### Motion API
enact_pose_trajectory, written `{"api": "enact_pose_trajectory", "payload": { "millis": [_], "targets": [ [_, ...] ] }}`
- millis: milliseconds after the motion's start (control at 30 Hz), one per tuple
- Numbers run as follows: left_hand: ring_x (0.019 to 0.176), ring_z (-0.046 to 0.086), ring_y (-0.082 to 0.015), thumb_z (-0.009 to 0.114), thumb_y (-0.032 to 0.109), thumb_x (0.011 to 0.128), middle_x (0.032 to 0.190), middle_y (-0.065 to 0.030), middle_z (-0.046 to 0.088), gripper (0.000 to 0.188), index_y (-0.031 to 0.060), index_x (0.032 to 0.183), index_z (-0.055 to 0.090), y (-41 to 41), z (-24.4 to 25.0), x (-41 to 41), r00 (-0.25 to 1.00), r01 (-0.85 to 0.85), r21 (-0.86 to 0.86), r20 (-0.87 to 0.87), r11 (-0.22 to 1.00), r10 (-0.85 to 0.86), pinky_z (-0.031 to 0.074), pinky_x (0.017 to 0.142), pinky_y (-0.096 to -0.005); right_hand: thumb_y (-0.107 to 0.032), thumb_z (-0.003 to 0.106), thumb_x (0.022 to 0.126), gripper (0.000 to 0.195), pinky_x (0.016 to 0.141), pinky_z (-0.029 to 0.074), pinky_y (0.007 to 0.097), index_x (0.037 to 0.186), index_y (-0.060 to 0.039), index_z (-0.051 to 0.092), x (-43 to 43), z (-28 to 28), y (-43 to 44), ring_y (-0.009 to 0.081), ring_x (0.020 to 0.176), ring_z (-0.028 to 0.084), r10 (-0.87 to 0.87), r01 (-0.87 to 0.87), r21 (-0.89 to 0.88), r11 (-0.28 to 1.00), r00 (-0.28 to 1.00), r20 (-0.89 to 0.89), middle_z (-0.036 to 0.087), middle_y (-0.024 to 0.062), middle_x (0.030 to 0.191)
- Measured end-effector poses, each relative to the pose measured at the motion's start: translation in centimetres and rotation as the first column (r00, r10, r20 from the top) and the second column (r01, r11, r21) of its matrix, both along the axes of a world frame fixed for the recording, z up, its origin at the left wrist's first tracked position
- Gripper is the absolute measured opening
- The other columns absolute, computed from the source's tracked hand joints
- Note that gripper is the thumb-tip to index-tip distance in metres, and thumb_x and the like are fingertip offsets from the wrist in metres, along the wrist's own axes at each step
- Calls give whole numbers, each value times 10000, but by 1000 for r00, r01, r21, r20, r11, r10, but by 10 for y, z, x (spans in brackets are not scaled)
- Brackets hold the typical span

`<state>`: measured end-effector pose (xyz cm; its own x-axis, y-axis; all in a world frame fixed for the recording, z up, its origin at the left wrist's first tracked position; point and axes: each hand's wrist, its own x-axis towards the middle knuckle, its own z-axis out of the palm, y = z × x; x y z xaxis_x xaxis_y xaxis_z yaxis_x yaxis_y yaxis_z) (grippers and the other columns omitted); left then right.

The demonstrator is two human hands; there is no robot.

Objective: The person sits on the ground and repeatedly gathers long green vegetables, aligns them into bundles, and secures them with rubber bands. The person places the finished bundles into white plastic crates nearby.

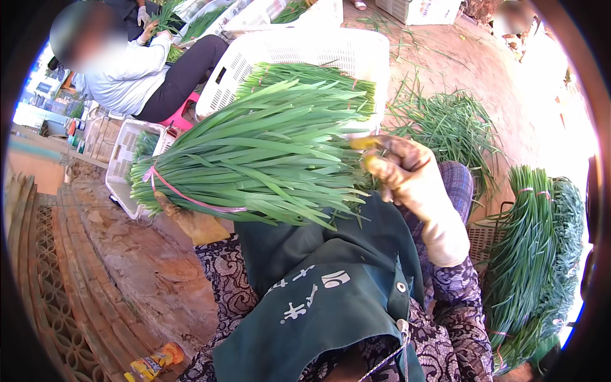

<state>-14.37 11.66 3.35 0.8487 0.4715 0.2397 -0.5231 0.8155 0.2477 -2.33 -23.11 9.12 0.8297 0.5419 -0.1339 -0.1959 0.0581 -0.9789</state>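
Note:
A large bundle of flat green leaves, apparently garlic chives (267, 153), lies across the front of me, its cut ends to the left and its leaf tips to the right. A pink tie (191, 198) runs round it near the cut ends. My left hand (186, 219), in a soiled yellowish glove, supports the bundle from below at the tied end; most of its fingers are hidden under the leaves. By the leaf tips is my right hand (396, 167), gloved and stained, with curled fingers and yellow fingertips. Whether it pinches a leaf cannot be told.
Beyond the bundle stands a white plastic crate (305, 47) holding tied green bundles. Loose leaves (448, 124) are heaped on the ground to its right. More tied bundles (530, 248) lie at the right. A person sits at upper left beside a smaller white crate (121, 167).

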Motion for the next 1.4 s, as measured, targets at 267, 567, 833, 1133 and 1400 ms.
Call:
{"api": "enact_pose_trajectory", "payload": {
  "millis": [267, 567, 833, 1133, 1400],
  "targets": [
    [1297, 486, -285, 557, 416, 973, 1459, -102, 486, 538, 109, 1409, 487, -19, 14, 8, 945, -254, 129, -178, 959, 274, 388, 1104, -481, -140, 581, 906, 144, 452, 416, 265, 931, -18, 651, 12, -60, 47, 125, 463, 501, -132, 135, 311, 941, 991, -30, 616, 51, 667],
    [1294, 492, -289, 659, 332, 925, 1440, -124, 500, 550, 87, 1393, 506, -5, -2, 4, 984, -155, 38, -79, 987, 158, 387, 1110, -497, -433, 511, 1007, 519, 369, 366, 248, 1007, 63, 662, 15, -47, -37, 73, 341, 405, -68, 45, 499, 866, 997, 27, 501, -14, 464],
    [1280, 517, -287, 583, 412, 955, 1408, -114, 544, 526, 101, 1376, 535, 10, -23, 0, 947, -271, 252, -103, 929, 305, 372, 1114, -508, -365, 656, 946, 363, 551, 435, 240, 1030, -21, 733, 3, 3, -19, 82, 541, 556, 70, -45, -222, 974, 992, 103, 691, 36, 721],
    [1347, 450, -292, 592, 438, 943, 1469, -117, 481, 575, 125, 1417, 503, -1, -10, -3, 967, -206, 127, -128, 970, 222, 344, 1131, -529, -329, 737, 864, 393, 770, 537, 331, 1125, -38, 697, -2, -13, 16, 214, 855, 698, 194, -45, -479, 876, 944, 265, 733, 134, 946],
    [1312, 481, -304, 574, 457, 946, 1442, -124, 502, 573, 139, 1415, 491, -2, -9, -3, 990, -124, 186, -40, 975, 133, 403, 1083, -547, -289, 761, 853, 325, 649, 524, 302, 1037, -26, 711, -5, 12, 34, 149, 709, 673, 344, -28, -584, 811, 831, 437, 717, 151, 850]
  ]
}}
